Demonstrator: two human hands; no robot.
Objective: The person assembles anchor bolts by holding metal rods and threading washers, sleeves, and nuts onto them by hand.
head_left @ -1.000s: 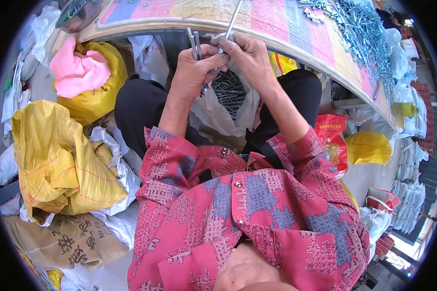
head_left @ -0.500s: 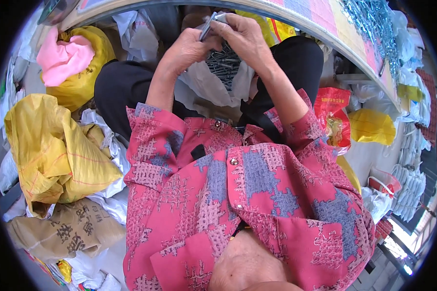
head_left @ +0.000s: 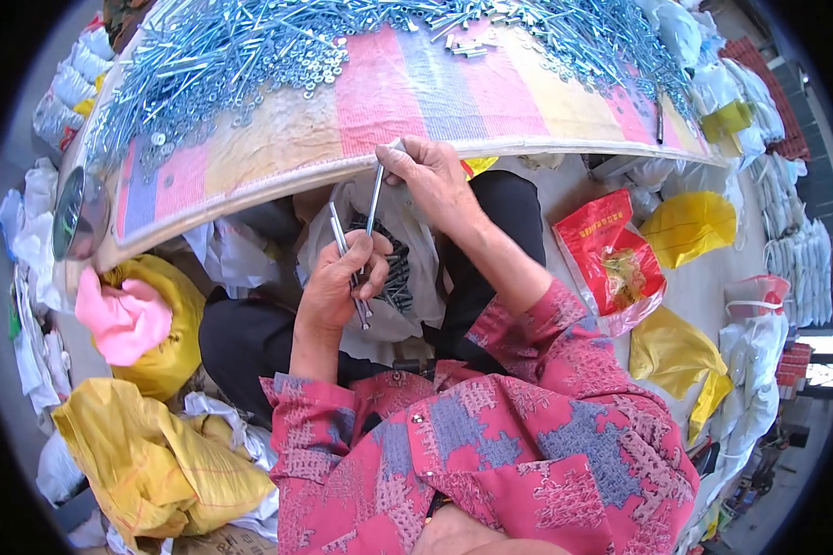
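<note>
My left hand (head_left: 335, 282) is closed around a few long thin metal bolts (head_left: 339, 233), which stick out above and below the fingers. One bolt (head_left: 376, 199) slants up from it to my right hand (head_left: 435, 180). The fingertips of that hand pinch its upper end, where a short silvery piece shows, too small to name for sure. Below the hands, a white plastic bag (head_left: 412, 217) lies open between my legs, with many dark metal bolts (head_left: 398, 277) inside. My left hand partly hides them.
Ahead is a table with a striped cloth (head_left: 370, 92), heaped with bluish bolts (head_left: 222, 55), washers (head_left: 317, 67) and short metal sleeves (head_left: 467, 46). Yellow sacks (head_left: 157, 462) and a pink cloth (head_left: 125, 314) lie left. A red packet (head_left: 611, 250) and yellow bags (head_left: 690, 227) lie right.
The view has shifted, showing more of the tabletop. My hands were close together over the bag; now my right hand is up by the table edge, with the slanted bolt between the hands.
</note>
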